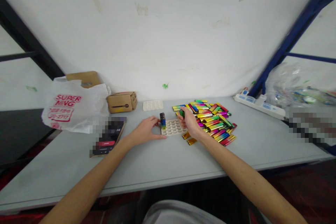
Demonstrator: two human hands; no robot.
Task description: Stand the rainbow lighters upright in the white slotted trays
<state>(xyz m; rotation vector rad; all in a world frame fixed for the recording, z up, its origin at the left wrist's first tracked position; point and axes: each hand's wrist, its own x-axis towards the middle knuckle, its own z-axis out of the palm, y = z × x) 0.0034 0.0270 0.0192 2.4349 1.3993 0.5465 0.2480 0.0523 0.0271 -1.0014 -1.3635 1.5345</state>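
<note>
A white tray with rows of round holes (173, 128) lies on the grey table. One rainbow-coloured lighter (162, 120) stands upright in the tray's left corner. My left hand (147, 131) rests flat beside the tray's left edge, fingers touching it near that lighter. My right hand (189, 122) is closed round a green lighter (181, 113) held over the tray's right side. A heap of shiny multicoloured lighters (211, 119) lies just right of the tray.
A second white tray (153, 105) lies near the wall. A small cardboard box (122, 102), a white plastic bag with red print (70, 106) and a phone (109, 136) sit at the left. A power strip (258, 105) and clear bags (296, 87) are at the right.
</note>
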